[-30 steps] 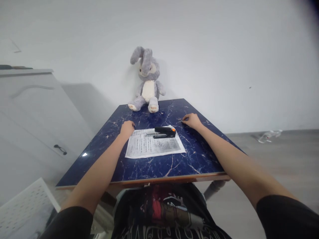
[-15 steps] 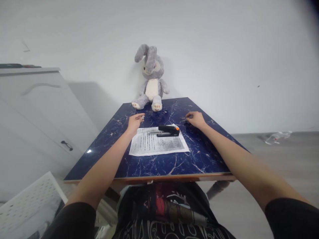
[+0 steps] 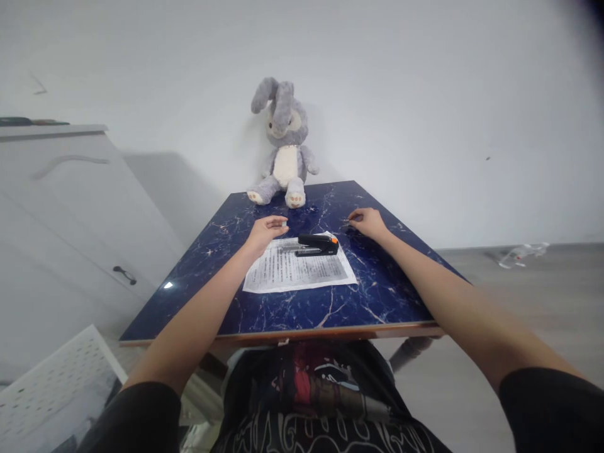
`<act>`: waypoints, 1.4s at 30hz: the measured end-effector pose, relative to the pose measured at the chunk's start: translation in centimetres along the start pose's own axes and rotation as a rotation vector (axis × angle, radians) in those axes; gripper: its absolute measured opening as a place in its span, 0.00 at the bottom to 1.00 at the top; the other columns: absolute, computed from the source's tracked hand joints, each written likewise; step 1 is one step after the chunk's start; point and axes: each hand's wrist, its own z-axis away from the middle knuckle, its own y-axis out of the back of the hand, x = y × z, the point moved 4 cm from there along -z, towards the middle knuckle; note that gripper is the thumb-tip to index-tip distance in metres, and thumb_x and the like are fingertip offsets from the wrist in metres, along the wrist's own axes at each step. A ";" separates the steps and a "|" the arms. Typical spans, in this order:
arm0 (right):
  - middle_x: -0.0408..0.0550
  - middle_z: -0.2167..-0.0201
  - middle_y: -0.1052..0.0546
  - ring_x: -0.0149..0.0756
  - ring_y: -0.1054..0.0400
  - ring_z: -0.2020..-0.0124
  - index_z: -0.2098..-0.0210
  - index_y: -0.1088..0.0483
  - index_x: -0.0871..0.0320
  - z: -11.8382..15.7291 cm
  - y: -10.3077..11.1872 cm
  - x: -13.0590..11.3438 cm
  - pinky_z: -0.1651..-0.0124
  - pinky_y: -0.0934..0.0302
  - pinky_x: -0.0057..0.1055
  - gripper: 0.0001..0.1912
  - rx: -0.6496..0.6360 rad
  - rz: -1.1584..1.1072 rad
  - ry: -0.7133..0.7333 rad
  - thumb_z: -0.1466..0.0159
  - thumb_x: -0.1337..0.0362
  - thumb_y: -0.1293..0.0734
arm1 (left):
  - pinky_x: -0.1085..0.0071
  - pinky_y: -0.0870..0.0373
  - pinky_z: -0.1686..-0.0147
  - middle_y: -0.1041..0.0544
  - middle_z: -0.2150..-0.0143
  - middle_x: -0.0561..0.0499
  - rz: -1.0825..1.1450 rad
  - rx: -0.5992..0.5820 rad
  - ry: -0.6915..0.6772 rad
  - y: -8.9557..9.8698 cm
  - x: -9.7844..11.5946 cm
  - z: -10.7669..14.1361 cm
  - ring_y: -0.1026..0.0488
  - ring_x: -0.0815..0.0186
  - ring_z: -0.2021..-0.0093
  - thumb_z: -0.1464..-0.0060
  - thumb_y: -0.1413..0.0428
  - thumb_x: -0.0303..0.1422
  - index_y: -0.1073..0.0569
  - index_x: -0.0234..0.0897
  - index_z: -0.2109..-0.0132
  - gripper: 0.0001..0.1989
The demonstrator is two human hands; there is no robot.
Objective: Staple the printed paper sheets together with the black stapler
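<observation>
On the blue marbled table [image 3: 283,314] lies a printed sheet of paper [image 3: 292,274], with a black stapler [image 3: 318,245] with an orange tip resting on its upper right part. My left hand [image 3: 267,234] is raised near the paper's top left corner, and a small pale object [image 3: 284,223] is pinched between its thumb and fingers. Beyond the sheet's top right corner, my right hand [image 3: 367,223] is closed low over the table, its fingertips together. What it holds, if anything, is too small to make out.
A grey plush rabbit [image 3: 285,167] sits at the table's back edge against the wall. To the left stand a white cabinet [image 3: 70,220] and a white perforated basket [image 3: 61,377]. A clear plastic item [image 3: 521,253] lies on the floor at right.
My left hand has moved right, towards the middle of the table, with the small pale object. My right hand has hardly moved. The whole view has shifted slightly.
</observation>
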 end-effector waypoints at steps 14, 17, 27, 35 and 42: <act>0.47 0.69 0.17 0.41 0.22 0.63 0.63 0.19 0.58 -0.2 -0.4 0.4 0.49 0.31 0.35 0.08 -0.027 0.005 0.002 0.43 0.69 0.29 | 0.64 0.24 0.56 0.16 0.63 0.42 -0.343 -0.303 -0.032 -0.7 1.1 0.4 0.18 0.59 0.61 0.47 0.34 0.37 0.18 0.33 0.55 0.15; 0.47 0.68 0.16 0.41 0.21 0.62 0.63 0.19 0.58 -0.2 -0.8 0.6 0.48 0.31 0.36 0.09 -0.082 -0.005 0.010 0.43 0.69 0.30 | 0.62 0.23 0.54 0.15 0.62 0.43 -0.426 -0.380 -0.060 -0.5 1.6 0.7 0.17 0.57 0.59 0.47 0.34 0.35 0.18 0.34 0.54 0.15; 0.49 0.64 0.16 0.41 0.22 0.61 0.63 0.19 0.58 -0.2 -1.2 0.4 0.47 0.30 0.36 0.09 -0.131 0.008 0.061 0.41 0.69 0.30 | 0.63 0.22 0.51 0.15 0.53 0.42 -0.590 -0.593 -0.087 -0.9 2.1 1.6 0.18 0.55 0.50 0.48 0.33 0.37 0.19 0.36 0.53 0.16; 0.48 0.64 0.16 0.41 0.22 0.60 0.62 0.19 0.58 -0.1 -1.1 0.2 0.47 0.31 0.36 0.09 -0.163 0.041 0.061 0.41 0.69 0.30 | 0.62 0.24 0.46 0.15 0.54 0.44 -0.645 -0.620 -0.153 -1.6 1.9 1.9 0.18 0.55 0.49 0.46 0.34 0.36 0.20 0.36 0.52 0.15; 0.48 0.63 0.16 0.41 0.22 0.59 0.62 0.18 0.58 -0.1 -1.0 -0.1 0.47 0.31 0.35 0.09 -0.172 0.046 0.060 0.41 0.69 0.30 | 0.63 0.23 0.48 0.16 0.52 0.43 -0.585 -0.602 -0.154 -1.4 1.9 1.7 0.18 0.55 0.48 0.46 0.33 0.36 0.21 0.35 0.51 0.16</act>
